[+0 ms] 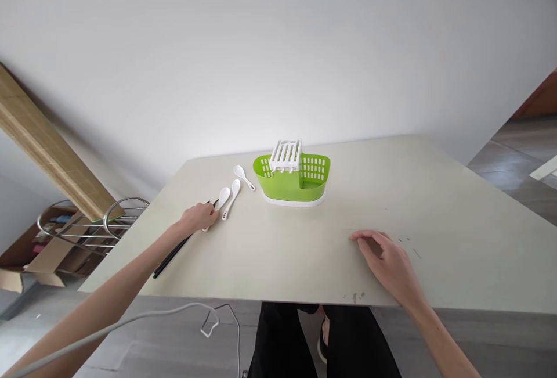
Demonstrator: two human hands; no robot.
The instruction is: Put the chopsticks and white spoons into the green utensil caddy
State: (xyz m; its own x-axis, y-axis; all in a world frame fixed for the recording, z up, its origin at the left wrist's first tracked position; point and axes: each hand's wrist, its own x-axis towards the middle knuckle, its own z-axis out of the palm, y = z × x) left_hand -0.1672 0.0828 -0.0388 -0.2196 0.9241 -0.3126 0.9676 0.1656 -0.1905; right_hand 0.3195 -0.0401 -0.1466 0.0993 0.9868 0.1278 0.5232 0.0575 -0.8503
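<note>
The green basket (282, 189) stands upright on the table (296, 250) on a white base (293, 202), with a white slatted rack (285, 165) across its top. The work looks to be at an early point: three white spoons and the black chopsticks (172, 257) all lie outside the basket, to its left, and no spoon or chopstick can be made out inside it, though part of its left end is hidden. The far spoon (243, 176) lies just beside the basket, its handle pointing towards the base without reaching it. The middle spoon (235, 187) lies a little farther left and nearer the person than the basket; neither of these two is touched by a hand. The near spoon (223, 195), farthest left of the basket among the three, is the one being handled.

The left hand (200, 217), to the left of the basket and on its near side, reaches over this near spoon, fingers bunched narrowly at its handle. Whether they have closed on the handle or only touch it cannot be told, since the hand covers the contact. The chopsticks run beneath the same hand, showing on both sides of it.

The right hand (383, 259), to the right of the basket and nearer the person, is loosely curled with a small gap between thumb and forefinger; nothing shows in its grasp.
</note>
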